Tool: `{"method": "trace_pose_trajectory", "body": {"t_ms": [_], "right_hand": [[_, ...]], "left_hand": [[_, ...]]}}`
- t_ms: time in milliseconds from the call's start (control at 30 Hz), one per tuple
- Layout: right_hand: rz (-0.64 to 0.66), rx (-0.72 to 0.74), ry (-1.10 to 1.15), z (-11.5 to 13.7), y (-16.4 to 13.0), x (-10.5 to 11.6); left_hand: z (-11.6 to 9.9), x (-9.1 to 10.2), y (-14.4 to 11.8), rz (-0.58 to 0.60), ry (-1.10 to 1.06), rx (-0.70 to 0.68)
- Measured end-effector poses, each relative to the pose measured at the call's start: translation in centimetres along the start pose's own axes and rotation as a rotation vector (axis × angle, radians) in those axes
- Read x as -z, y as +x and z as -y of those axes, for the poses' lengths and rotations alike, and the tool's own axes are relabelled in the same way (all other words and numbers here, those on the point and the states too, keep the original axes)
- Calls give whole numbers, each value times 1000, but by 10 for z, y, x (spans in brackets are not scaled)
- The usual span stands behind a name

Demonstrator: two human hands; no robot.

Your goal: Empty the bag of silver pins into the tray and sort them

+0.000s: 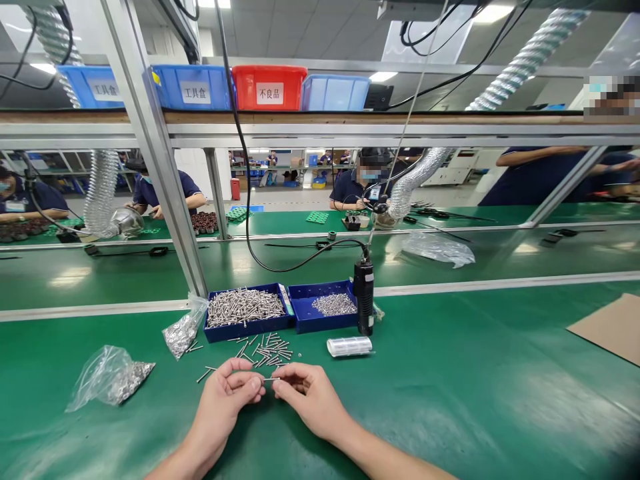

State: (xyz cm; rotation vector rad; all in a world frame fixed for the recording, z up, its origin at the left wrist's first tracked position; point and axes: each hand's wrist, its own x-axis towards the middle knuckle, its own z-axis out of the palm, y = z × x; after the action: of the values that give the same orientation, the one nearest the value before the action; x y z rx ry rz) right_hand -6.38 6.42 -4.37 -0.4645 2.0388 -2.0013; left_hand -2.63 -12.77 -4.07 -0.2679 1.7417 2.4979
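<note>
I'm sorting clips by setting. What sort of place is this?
Most likely a factory assembly line: long green benches, blue trays of screws, labelled bins on an overhead rack, and other seated workers beyond. The hands hold a small screw.

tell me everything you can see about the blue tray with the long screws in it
The blue tray is a shallow, rectangular, plastic-looking bin with low walls, lying flat on the green mat. It is heaped with long silvery screws. Its right end sits against a second blue tray holding smaller silver parts. A clear bag of hardware leans at its left corner, and loose screws lie scattered just in front. Neither hand touches it.
</note>
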Motion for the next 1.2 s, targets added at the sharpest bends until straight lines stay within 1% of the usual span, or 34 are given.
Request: {"method": "trace_pose_trajectory", "body": {"t_ms": [100,267,400,533,600,667,733,767,833,933,1000,1067,1200], "right_hand": [[5,27,-73,6,-1,1],[22,179,-297,13,-5,1],[50,213,-331,11,-5,2],[118,177,-286,7,-4,2],[168,133,-207,4,-3,1],[187,81,-106,1,-1,2],[165,45,-45,-2,2,5],[147,43,-60,-2,3,9],[141,108,-218,0,5,18],[219,290,-622,7,5,32],[259,355,-824,9,5,38],[254,367,-911,7,6,40],[214,364,-887,-3,11,34]], "left_hand": [[0,1,0,7,4,-2],[-4,0,-1,7,21,4],[-7,-1,-2,10,22,23],[-5,-2,-3,8,15,41],[-5,-2,-3,28,8,49],[-7,1,-1,30,-5,37],[-13,6,2,-15,-21,4],[-18,10,5,-55,-31,-21],[-28,20,12,-161,-59,-83],[-42,36,23,-322,-122,-169],[-46,42,29,-387,-152,-197],[-48,44,32,-410,-162,-211],[-46,43,33,-415,-166,-237]]}}
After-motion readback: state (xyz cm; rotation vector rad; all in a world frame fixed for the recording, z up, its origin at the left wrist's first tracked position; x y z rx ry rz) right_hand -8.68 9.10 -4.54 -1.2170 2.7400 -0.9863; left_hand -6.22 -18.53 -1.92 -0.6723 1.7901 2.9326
